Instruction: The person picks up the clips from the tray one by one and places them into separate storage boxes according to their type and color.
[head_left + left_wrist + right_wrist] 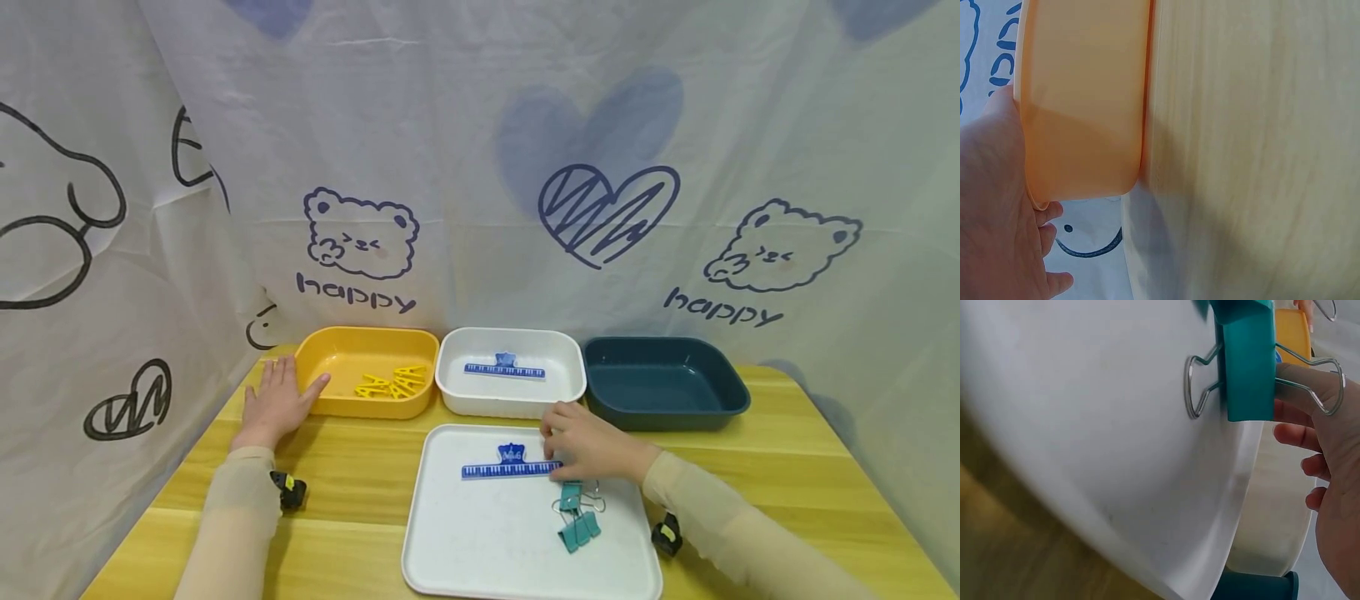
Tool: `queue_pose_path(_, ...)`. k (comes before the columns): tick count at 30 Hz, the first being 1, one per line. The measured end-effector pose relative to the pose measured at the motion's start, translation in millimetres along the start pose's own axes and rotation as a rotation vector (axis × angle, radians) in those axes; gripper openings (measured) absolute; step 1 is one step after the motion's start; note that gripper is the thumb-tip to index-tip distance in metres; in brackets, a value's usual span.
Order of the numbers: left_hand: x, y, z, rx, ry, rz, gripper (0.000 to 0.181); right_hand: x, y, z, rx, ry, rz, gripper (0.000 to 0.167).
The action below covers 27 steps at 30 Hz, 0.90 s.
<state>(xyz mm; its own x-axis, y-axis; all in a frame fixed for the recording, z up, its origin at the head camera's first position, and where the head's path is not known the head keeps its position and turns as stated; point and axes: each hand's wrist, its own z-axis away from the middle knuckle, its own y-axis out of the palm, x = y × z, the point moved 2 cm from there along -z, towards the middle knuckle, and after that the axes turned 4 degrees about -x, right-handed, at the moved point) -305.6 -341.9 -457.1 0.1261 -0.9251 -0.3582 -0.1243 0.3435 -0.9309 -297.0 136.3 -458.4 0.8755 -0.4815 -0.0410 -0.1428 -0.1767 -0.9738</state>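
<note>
My left hand (277,402) rests against the left end of a yellow bin (318,407), thumb at its rim and fingers fairly straight. Several yellow clothespin-like clips (392,383) lie inside it. Over the white tray (457,542), my right hand (596,442) has thumb and forefinger at the right end of a blue clip (512,471) with a piano-key bar, seeming to pinch it. The right wrist view hides those fingertips behind a teal binder clip (1250,369). Just below the hand, teal binder clips (580,531) sit on the tray.
A white bin (510,407) behind the tray holds another blue piano-key clip (504,367). To its right stands a dark teal bin (667,408). The bins line the back of the wooden table (345,500), before a printed curtain (480,250).
</note>
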Motion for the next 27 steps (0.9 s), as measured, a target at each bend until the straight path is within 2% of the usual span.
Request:
queue_pose_path(4, -0.3, -0.3, 0.6, 0.003, 0.0, 0.001, 0.103, 1.1, 1.4, -0.4, 0.004, -0.007, 0.018, 0.022)
queue_pose_path(14, -0.1, -0.2, -0.9, -0.002, 0.0, -0.007, 0.103, 1.7, 2.5, -3.4, 0.064, 0.046, 0.021, 0.019)
queue_pose_path(20, 1.6, 1.7, -2.5, -0.001, -0.002, -0.004, 0.104, -0.4, 0.5, -5.4, 0.051, 0.06, -0.001, 0.017)
queue_pose_path(27, 0.8, 0.9, -1.6, -0.002, -0.004, 0.0, 0.104, -3.5, -5.4, -6.5, -0.004, 0.04, -0.001, 0.018)
